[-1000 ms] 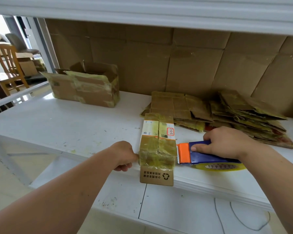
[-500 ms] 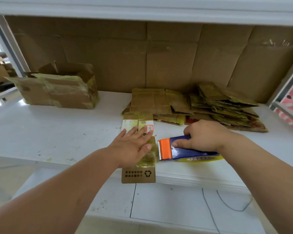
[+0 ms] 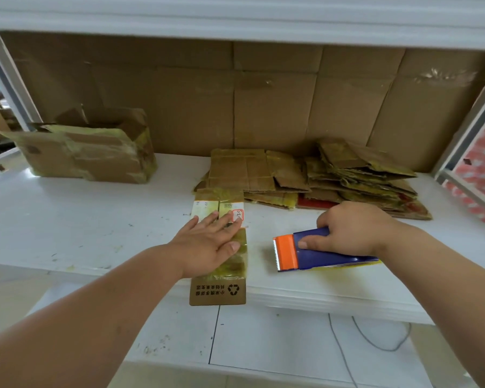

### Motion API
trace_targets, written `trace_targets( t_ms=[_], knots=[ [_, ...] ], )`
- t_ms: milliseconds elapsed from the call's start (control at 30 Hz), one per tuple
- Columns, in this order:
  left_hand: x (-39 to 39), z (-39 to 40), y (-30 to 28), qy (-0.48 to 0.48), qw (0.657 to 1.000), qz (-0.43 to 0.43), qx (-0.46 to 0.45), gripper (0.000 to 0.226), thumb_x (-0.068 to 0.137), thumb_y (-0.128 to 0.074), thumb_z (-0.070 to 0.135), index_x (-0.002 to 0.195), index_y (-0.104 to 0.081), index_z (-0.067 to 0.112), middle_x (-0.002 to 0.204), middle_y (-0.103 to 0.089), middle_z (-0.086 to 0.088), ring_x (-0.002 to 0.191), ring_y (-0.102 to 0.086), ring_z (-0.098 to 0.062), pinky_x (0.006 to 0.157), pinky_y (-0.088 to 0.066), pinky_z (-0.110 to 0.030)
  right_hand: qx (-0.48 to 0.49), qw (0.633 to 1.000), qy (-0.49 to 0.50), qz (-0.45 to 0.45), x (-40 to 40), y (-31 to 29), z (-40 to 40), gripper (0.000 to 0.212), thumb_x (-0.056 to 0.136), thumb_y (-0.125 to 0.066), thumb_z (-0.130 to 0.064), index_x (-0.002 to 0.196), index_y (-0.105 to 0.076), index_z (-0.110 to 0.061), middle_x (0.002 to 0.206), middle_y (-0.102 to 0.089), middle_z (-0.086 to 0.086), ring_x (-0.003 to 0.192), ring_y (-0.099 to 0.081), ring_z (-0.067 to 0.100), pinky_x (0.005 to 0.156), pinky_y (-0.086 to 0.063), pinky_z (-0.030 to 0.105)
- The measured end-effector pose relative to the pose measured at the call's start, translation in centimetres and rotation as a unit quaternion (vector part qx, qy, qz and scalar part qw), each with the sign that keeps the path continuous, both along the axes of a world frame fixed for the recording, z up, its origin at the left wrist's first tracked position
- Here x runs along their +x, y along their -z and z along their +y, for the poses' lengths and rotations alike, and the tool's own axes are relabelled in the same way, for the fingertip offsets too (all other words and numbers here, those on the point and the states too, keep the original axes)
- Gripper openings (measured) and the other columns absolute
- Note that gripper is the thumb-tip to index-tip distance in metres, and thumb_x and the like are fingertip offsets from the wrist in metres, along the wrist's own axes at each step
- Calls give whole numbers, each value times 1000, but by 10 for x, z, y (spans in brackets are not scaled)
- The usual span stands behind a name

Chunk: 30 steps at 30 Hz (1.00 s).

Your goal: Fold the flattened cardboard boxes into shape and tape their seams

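Since half a second ago, the tape dispenser [image 3: 317,254] has drawn away to the right, leaving a bare gap of white desk [image 3: 81,219] between its orange blade guard and the small cardboard box [image 3: 221,289], while the left hand [image 3: 207,245] stays flat on that box. At far left an open, heavily taped carton [image 3: 90,152] sits near the back of the desk. Toward the middle, the small box lies lengthwise at the front edge, its near flap, printed with a recycling mark, hanging over the rim; yellowish tape covers its top seam and white labels show at its far end. The left hand presses down on it with fingers straight and spread, its grip wide and holding nothing. To the right, the right hand [image 3: 350,228] has its grip closed around the blue body of the dispenser, thumb along the near side, the tool resting on the desk. Behind it, a stack of flattened cardboard boxes [image 3: 333,175] lies against the cardboard-lined back wall [image 3: 263,102].
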<state>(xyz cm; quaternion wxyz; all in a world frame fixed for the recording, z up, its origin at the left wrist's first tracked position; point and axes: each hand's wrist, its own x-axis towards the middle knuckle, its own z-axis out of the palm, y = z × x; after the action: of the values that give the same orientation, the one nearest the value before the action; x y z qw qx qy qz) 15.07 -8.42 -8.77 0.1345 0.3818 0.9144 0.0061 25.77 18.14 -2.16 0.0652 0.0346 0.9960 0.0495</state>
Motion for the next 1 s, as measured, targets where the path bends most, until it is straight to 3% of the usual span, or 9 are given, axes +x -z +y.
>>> trace_targets(
  t_ms=[233, 467, 567, 667, 767, 867, 1000],
  knots=[
    [1, -2, 4, -1, 1000, 14, 13, 57, 101, -7, 56, 153, 13, 42, 160, 22, 19, 148, 23, -8, 122, 11, -39, 56, 997, -2, -44, -23, 5, -30, 65, 84, -35, -83, 77, -59, -23, 75, -59, -3, 72, -56, 14, 56, -39, 29],
    [1, -1, 6, 0, 999, 27, 20, 56, 101, -7, 56, 152, 14, 43, 160, 21, 18, 148, 22, -9, 122, 10, -41, 7, 993, 66, -94, -43, 4, -55, 56, 84, -47, -77, 69, -49, -24, 80, -58, -2, 76, -55, 16, 65, -43, 30],
    [1, -2, 7, 2, 999, 30, 23, 57, 101, -7, 56, 153, 13, 42, 161, 20, 18, 149, 21, -10, 122, 10, -40, -47, 985, 111, -126, -50, 5, -58, 49, 84, -54, -72, 76, -53, -23, 83, -58, -1, 78, -56, 17, 69, -44, 32],
    [2, -5, 5, 1, 999, 26, 28, 56, 102, -7, 54, 153, 14, 41, 161, 20, 18, 149, 21, -9, 123, 10, -40, 4, 985, 117, -126, -52, 8, -56, 41, 85, -53, -64, 83, -60, -24, 85, -61, -2, 77, -58, 17, 67, -44, 32],
    [3, -6, 2, 1, 999, 18, 28, 57, 103, -8, 53, 153, 15, 39, 161, 20, 17, 149, 21, -9, 123, 9, -41, 20, 986, 129, -103, -50, 4, -47, 48, 85, -48, -71, 75, -55, -25, 84, -61, -4, 79, -58, 16, 67, -44, 32],
    [4, -4, 1, -7, 999, 0, 43, 59, 105, -12, 50, 154, 17, 34, 162, 18, 16, 148, 21, -7, 123, 10, -38, -10, 988, 150, -18, -45, -1, -35, 59, 86, -38, -78, 77, -58, -24, 83, -61, -3, 81, -59, 18, 70, -48, 33],
    [0, -9, -2, -76, 976, -113, 169, 60, 105, -31, 27, 157, -1, 36, 165, -5, 9, 152, 8, -13, 123, 7, -35, 24, 983, 158, 89, -34, 23, -28, 59, 96, -26, -69, 91, -56, -18, 83, -60, -2, 80, -57, 21, 77, -46, 36]
  ],
)
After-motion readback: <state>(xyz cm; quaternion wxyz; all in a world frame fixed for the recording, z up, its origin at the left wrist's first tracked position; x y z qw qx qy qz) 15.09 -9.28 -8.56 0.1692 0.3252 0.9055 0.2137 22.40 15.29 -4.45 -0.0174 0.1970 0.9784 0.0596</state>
